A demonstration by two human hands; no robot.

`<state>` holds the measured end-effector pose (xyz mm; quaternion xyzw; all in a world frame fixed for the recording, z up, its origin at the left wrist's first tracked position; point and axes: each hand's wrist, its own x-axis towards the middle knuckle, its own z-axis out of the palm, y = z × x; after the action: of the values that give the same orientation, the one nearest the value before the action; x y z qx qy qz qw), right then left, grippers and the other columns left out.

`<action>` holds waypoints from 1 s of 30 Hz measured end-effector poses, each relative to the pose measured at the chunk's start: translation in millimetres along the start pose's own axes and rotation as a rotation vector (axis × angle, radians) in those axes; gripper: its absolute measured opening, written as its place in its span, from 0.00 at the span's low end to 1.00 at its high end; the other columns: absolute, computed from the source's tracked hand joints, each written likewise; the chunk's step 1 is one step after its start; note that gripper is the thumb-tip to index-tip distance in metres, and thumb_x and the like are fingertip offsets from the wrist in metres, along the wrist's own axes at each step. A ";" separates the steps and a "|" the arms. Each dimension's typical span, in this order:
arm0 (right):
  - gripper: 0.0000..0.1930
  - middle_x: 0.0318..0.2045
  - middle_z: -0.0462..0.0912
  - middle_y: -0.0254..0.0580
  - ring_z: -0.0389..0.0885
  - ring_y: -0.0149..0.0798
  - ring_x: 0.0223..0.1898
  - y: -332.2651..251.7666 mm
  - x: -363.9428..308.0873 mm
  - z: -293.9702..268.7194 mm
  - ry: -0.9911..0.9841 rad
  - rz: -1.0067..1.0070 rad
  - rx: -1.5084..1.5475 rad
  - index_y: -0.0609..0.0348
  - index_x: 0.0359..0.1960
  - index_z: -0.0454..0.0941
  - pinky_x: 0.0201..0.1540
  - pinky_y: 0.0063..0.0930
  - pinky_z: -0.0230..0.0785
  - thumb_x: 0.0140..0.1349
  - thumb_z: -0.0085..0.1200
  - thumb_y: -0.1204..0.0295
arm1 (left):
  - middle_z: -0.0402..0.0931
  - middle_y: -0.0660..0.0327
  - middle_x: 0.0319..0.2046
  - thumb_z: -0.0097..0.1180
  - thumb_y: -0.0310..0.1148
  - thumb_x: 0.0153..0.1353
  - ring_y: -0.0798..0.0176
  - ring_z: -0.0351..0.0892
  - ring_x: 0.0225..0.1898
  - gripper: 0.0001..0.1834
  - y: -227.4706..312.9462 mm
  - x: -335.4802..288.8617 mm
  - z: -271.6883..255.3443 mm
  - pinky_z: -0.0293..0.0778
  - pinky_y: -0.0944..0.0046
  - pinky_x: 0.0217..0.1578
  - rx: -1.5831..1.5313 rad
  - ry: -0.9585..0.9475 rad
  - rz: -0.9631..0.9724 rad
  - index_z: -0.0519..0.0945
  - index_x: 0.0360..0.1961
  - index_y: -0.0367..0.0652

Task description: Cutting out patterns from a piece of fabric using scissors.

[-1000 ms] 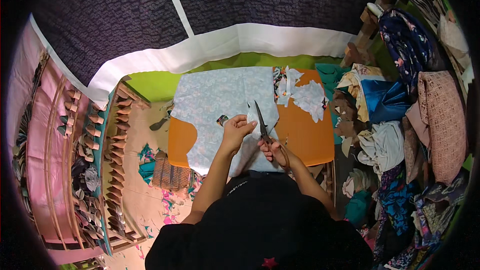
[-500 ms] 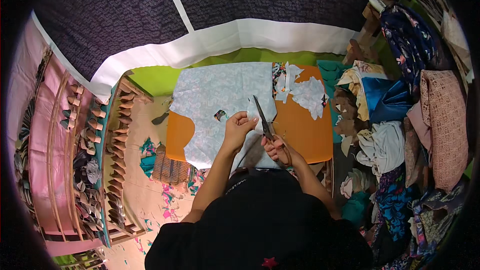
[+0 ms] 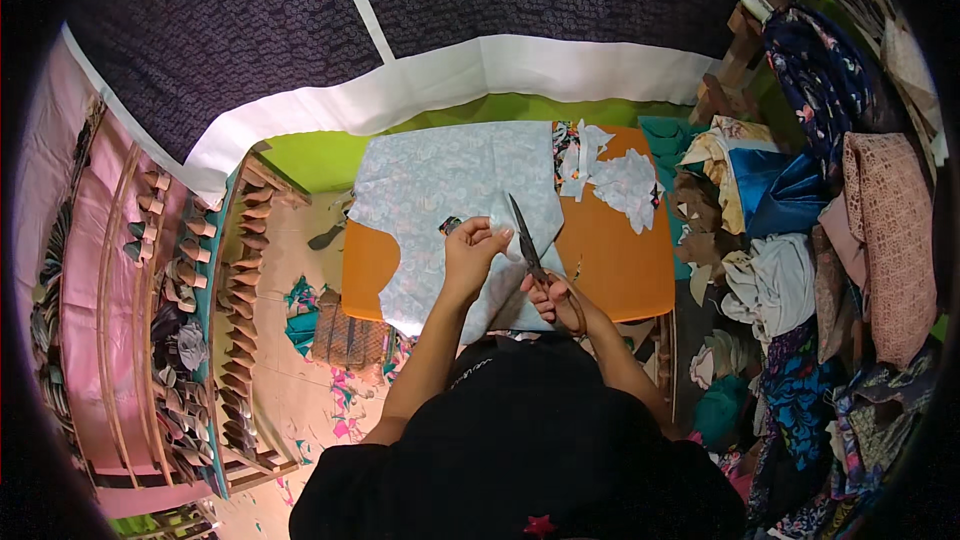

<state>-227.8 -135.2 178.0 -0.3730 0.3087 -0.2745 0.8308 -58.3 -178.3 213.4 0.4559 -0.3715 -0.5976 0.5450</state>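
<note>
My left hand [image 3: 476,252] is closed in a pinch above a large pale fabric [image 3: 450,165] with a faint pattern. A small whitish bit of fabric [image 3: 503,219] shows at its fingertips, partly hidden by the fingers. My right hand [image 3: 550,300] grips a pair of scissors [image 3: 525,235] by its brown handles. The dark blades point away from me and lean slightly left, close beside the left fingertips. The pale fabric spreads over an orange table [image 3: 615,260]. A dark, colourful printed patch [image 3: 449,225] shows just beyond my left hand.
Pale cut scraps [image 3: 625,188] lie at the table's far right. Folded and heaped cloths [image 3: 770,285] crowd the right side. A wooden rack [image 3: 240,320] of shoe forms stands left. Scraps [image 3: 345,400] litter the floor near a brown patterned piece [image 3: 348,333].
The view has shifted a little. Less of the whitish fabric shows between my left fingertips and the blades. Both hands keep nearly the same pose.
</note>
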 end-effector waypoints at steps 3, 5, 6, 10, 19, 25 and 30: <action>0.40 0.20 0.55 0.21 0.51 0.16 0.18 -0.4 1.9 7.1 0.028 -0.011 0.015 0.54 0.36 0.62 0.20 0.08 0.47 0.28 0.51 0.34 | 0.73 0.61 0.23 0.56 0.23 0.47 0.74 0.71 0.23 0.08 -2.1 -2.7 -2.5 0.67 0.76 0.25 0.044 -0.015 -0.004 0.71 0.29 0.34; 0.40 0.20 0.56 0.21 0.51 0.16 0.18 -2.0 4.5 8.7 0.047 0.019 0.005 0.54 0.35 0.62 0.20 0.08 0.47 0.27 0.50 0.33 | 0.73 0.61 0.23 0.56 0.22 0.47 0.74 0.71 0.23 0.08 -2.8 -3.0 -4.7 0.67 0.76 0.25 0.053 -0.024 -0.003 0.71 0.29 0.34; 0.40 0.20 0.56 0.20 0.51 0.16 0.18 -2.2 5.5 9.7 0.065 0.051 -0.007 0.53 0.35 0.62 0.19 0.08 0.47 0.27 0.50 0.33 | 0.73 0.61 0.23 0.56 0.22 0.47 0.74 0.71 0.23 0.08 -3.1 -2.9 -6.0 0.67 0.76 0.25 0.031 -0.033 0.002 0.71 0.29 0.34; 0.40 0.20 0.57 0.21 0.50 0.16 0.18 -1.7 2.5 16.1 0.041 -0.009 0.020 0.53 0.35 0.62 0.19 0.08 0.45 0.26 0.49 0.32 | 0.73 0.61 0.23 0.56 0.22 0.46 0.73 0.71 0.23 0.08 -1.8 -2.9 -9.7 0.67 0.76 0.25 0.013 -0.052 -0.013 0.71 0.29 0.35; 0.40 0.18 0.57 0.22 0.49 0.16 0.16 -3.9 5.2 23.3 0.112 -0.088 -0.040 0.54 0.32 0.61 0.16 0.09 0.42 0.27 0.48 0.31 | 0.74 0.60 0.22 0.57 0.23 0.46 0.73 0.71 0.23 0.11 -4.4 -2.7 -12.1 0.68 0.76 0.24 -0.003 -0.054 -0.031 0.69 0.30 0.35; 0.39 0.19 0.57 0.22 0.50 0.16 0.17 -3.2 4.7 22.6 0.149 -0.050 -0.170 0.56 0.33 0.61 0.17 0.09 0.43 0.31 0.49 0.32 | 0.74 0.60 0.23 0.57 0.23 0.46 0.73 0.71 0.23 0.10 -3.7 -2.2 -10.8 0.67 0.76 0.24 -0.009 -0.073 -0.030 0.69 0.29 0.36; 0.32 0.18 0.58 0.23 0.52 0.18 0.17 6.9 10.6 13.3 0.105 -0.195 -0.091 0.58 0.34 0.63 0.18 0.10 0.47 0.43 0.50 0.41 | 0.74 0.61 0.23 0.57 0.24 0.47 0.74 0.71 0.23 0.09 -1.1 -3.8 -10.7 0.67 0.76 0.25 0.058 -0.133 -0.071 0.70 0.29 0.36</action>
<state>-209.7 -132.5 176.3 -0.4238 0.3262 -0.3587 0.7651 -48.5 -173.8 209.6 0.4438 -0.4075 -0.6345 0.4841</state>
